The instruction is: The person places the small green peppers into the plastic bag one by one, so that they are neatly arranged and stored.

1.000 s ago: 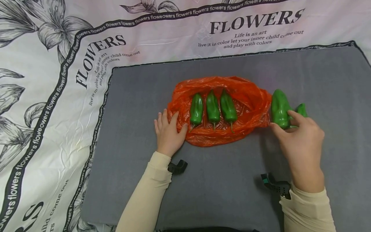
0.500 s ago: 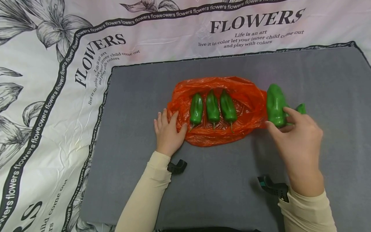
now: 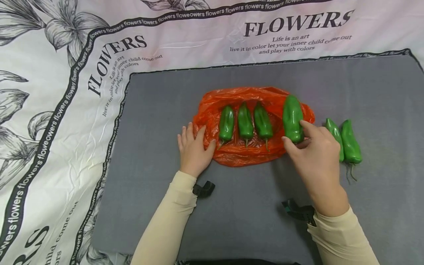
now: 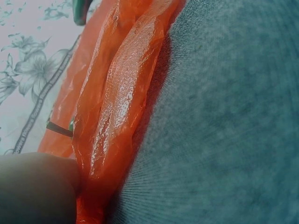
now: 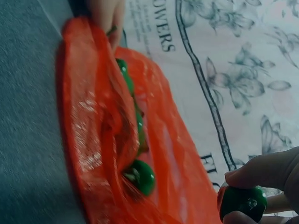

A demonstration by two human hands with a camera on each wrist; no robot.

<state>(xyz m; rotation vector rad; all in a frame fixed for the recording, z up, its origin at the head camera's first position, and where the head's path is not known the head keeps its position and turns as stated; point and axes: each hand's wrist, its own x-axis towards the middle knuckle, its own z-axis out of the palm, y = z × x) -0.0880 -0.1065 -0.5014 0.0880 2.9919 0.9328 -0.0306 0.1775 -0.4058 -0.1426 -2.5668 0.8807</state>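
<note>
My right hand (image 3: 318,158) pinches a green pepper (image 3: 292,117) between thumb and fingers, over the right part of a crumpled orange plastic bag (image 3: 243,158). In the right wrist view the rounded end of that held pepper (image 5: 244,203) shows between the fingertips. Three green peppers lie side by side in the bag's opening, stems toward me; the middle one (image 3: 245,121) is flanked by a left pepper (image 3: 226,124) and a right pepper (image 3: 263,121). My left hand (image 3: 195,151) rests with spread fingers on the bag's left edge.
Two more green peppers lie on the grey cloth right of my right hand, the outer pepper (image 3: 351,143) fully visible and the inner pepper (image 3: 335,136) partly covered by the hand. A white flower-printed cloth (image 3: 195,48) borders the grey surface (image 3: 159,110) at the back and left.
My right hand has carried the pepper leftward from beside the bag to over its right part. Two peppers behind the hand have come into fuller view. My left hand has stayed in place.
</note>
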